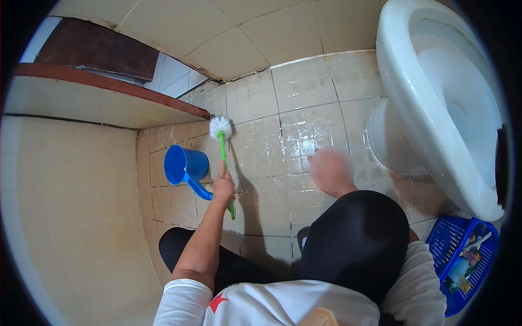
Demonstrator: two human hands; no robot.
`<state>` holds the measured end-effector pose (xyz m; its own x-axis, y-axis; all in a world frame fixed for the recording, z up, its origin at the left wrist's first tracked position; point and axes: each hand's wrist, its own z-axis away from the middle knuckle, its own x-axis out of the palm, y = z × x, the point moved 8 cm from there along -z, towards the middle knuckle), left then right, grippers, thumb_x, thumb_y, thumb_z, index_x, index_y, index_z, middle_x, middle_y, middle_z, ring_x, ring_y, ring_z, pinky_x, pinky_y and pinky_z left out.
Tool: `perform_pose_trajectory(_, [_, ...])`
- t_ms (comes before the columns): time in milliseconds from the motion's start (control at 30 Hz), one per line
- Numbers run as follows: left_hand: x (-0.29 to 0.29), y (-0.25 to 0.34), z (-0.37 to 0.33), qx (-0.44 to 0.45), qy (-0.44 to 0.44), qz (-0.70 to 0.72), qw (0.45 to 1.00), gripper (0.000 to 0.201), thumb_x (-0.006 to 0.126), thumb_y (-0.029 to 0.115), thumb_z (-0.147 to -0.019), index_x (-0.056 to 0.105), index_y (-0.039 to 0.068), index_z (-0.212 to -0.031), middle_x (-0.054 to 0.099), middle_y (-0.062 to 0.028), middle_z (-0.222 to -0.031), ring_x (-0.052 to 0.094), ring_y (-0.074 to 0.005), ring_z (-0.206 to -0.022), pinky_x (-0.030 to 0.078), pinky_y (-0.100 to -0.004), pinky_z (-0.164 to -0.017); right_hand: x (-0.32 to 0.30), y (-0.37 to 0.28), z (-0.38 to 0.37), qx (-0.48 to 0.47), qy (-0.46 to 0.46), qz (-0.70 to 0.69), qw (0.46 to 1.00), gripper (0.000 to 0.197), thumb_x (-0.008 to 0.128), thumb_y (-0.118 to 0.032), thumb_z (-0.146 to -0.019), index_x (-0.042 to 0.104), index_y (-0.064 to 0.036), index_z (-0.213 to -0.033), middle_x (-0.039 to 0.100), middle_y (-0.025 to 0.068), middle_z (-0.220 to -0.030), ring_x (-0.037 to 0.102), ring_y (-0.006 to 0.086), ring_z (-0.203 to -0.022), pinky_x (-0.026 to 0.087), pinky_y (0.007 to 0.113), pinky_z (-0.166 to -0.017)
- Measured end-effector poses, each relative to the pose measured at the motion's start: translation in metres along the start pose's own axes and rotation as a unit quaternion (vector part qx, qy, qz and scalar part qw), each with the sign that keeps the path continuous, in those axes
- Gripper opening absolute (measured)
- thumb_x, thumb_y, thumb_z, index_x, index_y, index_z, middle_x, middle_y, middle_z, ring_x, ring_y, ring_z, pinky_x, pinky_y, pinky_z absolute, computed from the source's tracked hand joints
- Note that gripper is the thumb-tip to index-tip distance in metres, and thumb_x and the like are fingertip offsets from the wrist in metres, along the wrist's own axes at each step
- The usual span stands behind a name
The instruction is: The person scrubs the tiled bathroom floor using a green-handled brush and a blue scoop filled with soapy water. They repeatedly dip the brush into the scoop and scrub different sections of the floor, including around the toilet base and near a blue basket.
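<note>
My left hand point(223, 186) is wrapped round the green handle of a toilet brush point(222, 142). The brush's round white bristle head points away from me, over the tiled floor near the end of a brown-edged ledge. Just left of that hand is a blue plastic dipper point(196, 163), its handle reaching toward my wrist. My right hand point(331, 171) reaches out past my raised knee, above the wet tiles. It is smeared, so its fingers and anything in them cannot be made out.
A white toilet bowl point(405, 108) rises at the right. Behind it, at the lower right, a blue plastic basket point(448, 239) holds several small items. The brown-edged ledge point(117, 89) juts in from the left. Wet beige tiles point(261, 163) cover the floor, and a tiled wall point(261, 38) stands at the far side.
</note>
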<state>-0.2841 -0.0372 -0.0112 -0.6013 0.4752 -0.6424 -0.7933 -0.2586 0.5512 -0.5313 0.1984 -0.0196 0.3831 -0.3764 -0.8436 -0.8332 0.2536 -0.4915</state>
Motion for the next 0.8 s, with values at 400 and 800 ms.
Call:
perform_pose_trajectory(400, [0.025, -0.003, 0.001, 0.156, -0.021, -0.133, 0.979, 0.051, 0.040, 0.019, -0.093, 0.031, 0.028, -0.143, 0.056, -0.0156, -0.069, 0.053, -0.0204, -0.061, 0.047, -0.0328, -0.062, 0.000, -0.001, 0.001, -0.006, 0.006, -0.010, 1.000, 0.044, 0.064, -0.027, -0.077, 0.058, -0.0150, -0.119, 0.049, 0.0049, -0.127, 0.040, 0.0225, -0.119, 0.029, 0.044, -0.095])
perform_pose_trajectory(800, [0.117, 0.017, 0.117, 0.295, -0.201, -0.144, 0.923, 0.057, 0.043, 0.012, -0.091, 0.030, 0.028, -0.144, 0.061, -0.0244, -0.090, 0.059, -0.0213, -0.077, 0.047, -0.0308, -0.076, -0.001, 0.003, 0.002, -0.008, 0.015, 0.006, 1.000, 0.043, 0.064, -0.029, -0.077, 0.058, -0.0158, -0.117, 0.050, 0.0032, -0.125, 0.043, 0.0197, -0.116, 0.030, 0.042, -0.093])
